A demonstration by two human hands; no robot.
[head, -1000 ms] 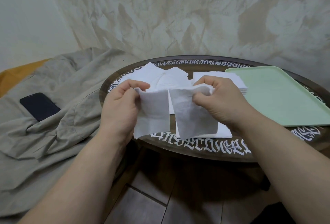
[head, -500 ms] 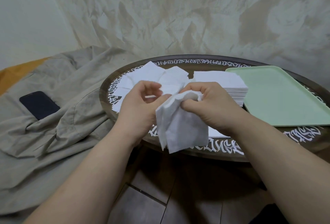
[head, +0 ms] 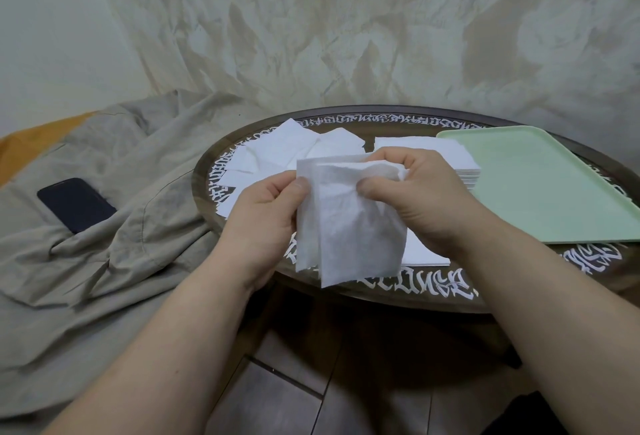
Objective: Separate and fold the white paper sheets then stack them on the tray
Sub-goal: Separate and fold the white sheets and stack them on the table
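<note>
Two hands at frame centre, both pinching one white sheet [head: 349, 226] by its upper edge: left hand [head: 263, 216] with thumb on the sheet's left side, right hand [head: 412, 199] with thumb pressed on the top right and fingers curled over the crumpled corner. Sheet hangs doubled, its lower edge over the near rim of the bench [head: 398, 299]. Bench: round, dark, white lettering round the rim. Loose sheets [head: 277, 154], scattered and overlapping, upper left of the bench behind the left hand. Stack [head: 464, 164] of flat sheets behind the right hand, just beside the left edge of the tray [head: 540, 192]. One flat sheet [head: 426, 254] lies on the bench below the right wrist. Tray: pale green, right side of the bench, partly cut by the frame edge. Grey cloth [head: 114, 212], rumpled, left of frame; dark phone [head: 76, 204] lying on it. Dark tiled floor along the bottom.
</note>
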